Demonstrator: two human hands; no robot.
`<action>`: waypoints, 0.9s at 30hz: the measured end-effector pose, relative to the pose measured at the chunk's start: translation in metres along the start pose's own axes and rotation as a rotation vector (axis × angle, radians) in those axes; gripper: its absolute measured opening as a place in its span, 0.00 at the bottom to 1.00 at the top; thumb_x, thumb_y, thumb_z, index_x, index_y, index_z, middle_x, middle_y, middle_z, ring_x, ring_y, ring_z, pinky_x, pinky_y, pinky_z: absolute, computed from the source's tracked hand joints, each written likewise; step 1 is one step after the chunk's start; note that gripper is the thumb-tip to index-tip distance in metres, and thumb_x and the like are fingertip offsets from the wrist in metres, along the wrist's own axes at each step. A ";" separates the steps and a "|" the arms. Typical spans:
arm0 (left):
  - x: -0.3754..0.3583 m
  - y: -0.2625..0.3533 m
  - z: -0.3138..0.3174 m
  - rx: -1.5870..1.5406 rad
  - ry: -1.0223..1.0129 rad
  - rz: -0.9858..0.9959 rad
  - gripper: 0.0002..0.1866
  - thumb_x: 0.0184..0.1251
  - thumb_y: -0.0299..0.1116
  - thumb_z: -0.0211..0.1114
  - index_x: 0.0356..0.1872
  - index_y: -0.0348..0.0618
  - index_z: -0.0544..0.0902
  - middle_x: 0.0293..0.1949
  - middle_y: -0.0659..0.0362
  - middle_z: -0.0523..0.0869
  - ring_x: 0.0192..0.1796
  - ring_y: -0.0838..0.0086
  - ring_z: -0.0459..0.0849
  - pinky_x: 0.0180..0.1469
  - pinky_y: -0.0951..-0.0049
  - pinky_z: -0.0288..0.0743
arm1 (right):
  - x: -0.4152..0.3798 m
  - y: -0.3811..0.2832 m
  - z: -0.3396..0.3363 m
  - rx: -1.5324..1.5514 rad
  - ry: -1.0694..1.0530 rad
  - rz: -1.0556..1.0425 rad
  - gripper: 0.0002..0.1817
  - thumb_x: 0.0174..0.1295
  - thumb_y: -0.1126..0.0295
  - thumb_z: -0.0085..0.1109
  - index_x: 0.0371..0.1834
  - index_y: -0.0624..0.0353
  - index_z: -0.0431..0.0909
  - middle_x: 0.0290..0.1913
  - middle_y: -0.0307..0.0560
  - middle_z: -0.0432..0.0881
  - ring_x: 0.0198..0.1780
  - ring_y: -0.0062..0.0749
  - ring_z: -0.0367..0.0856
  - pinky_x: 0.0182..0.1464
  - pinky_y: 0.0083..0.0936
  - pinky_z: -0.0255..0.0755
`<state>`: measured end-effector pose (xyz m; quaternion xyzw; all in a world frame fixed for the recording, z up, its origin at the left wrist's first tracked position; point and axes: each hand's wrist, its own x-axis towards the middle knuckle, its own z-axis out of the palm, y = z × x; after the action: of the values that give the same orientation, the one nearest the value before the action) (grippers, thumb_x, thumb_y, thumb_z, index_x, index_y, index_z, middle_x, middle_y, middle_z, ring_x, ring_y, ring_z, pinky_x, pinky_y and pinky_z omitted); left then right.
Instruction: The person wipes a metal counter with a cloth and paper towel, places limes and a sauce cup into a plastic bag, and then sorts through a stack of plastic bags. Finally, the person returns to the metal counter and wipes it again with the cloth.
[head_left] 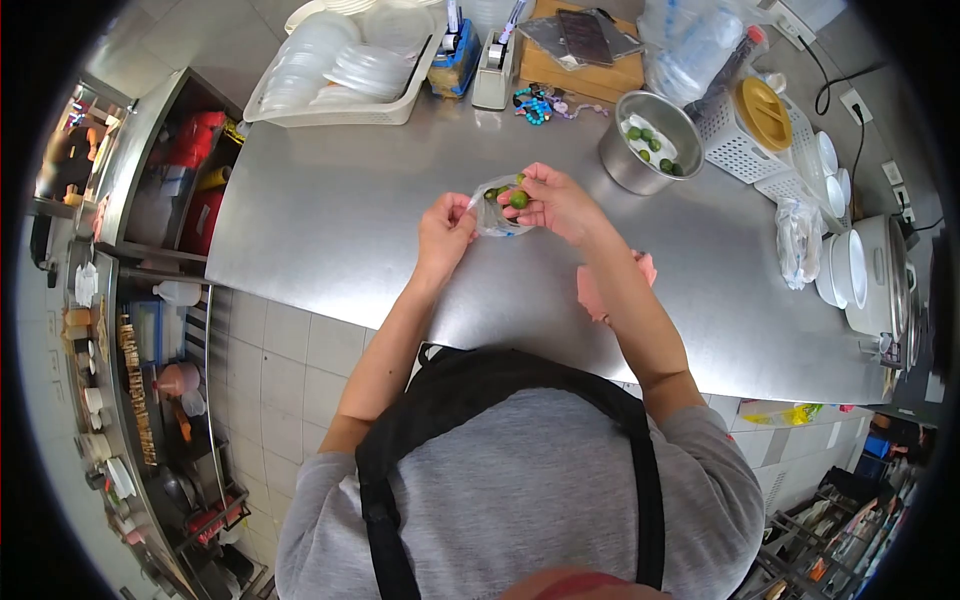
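A clear plastic bag [489, 217] with small green limes inside is held above the steel table. My left hand [444, 234] pinches the bag's left edge between thumb and fingers. At the bag's right side, my right hand [562, 208] has its fingers curled around a green lime [519, 199]. To the right stands a round metal pot [640, 176] with several limes lying on something white at its bottom. A pink cloth [602, 292] lies on the table, partly hidden beneath my right forearm.
A white tray [335, 116] of plastic lids stands at the back left. Tape dispensers [495, 75], beaded strings [535, 104] and a wooden board [600, 80] line the back. White baskets [735, 145], bowls [853, 268] and a crumpled plastic bag [798, 243] sit on the right.
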<state>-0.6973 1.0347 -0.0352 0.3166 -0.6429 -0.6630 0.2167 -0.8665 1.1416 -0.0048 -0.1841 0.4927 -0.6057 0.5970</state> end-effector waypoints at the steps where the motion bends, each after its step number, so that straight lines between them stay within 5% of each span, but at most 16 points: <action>1: 0.000 -0.001 0.000 -0.006 -0.002 0.003 0.03 0.63 0.26 0.56 0.35 0.40 0.76 0.26 0.65 0.78 0.26 0.85 0.75 0.29 0.84 0.70 | 0.000 0.000 -0.001 0.041 -0.034 -0.007 0.05 0.66 0.67 0.48 0.38 0.54 0.64 0.45 0.55 0.79 0.41 0.37 0.81 0.39 0.24 0.77; 12: -0.003 0.000 0.000 -0.015 -0.012 0.003 0.03 0.63 0.26 0.56 0.35 0.40 0.76 0.27 0.65 0.78 0.26 0.85 0.75 0.29 0.84 0.70 | 0.000 0.005 -0.001 0.213 -0.175 -0.001 0.06 0.64 0.69 0.50 0.37 0.56 0.64 0.50 0.64 0.75 0.51 0.45 0.77 0.50 0.32 0.75; 27: -0.005 -0.008 0.000 -0.089 -0.011 0.007 0.02 0.63 0.24 0.56 0.33 0.38 0.76 0.24 0.64 0.76 0.24 0.84 0.73 0.25 0.84 0.67 | -0.005 0.000 0.004 0.210 -0.125 -0.009 0.06 0.63 0.68 0.52 0.39 0.54 0.67 0.45 0.57 0.79 0.45 0.35 0.80 0.44 0.28 0.76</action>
<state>-0.6930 1.0383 -0.0424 0.3006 -0.6151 -0.6919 0.2293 -0.8627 1.1443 -0.0012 -0.1599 0.3875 -0.6440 0.6400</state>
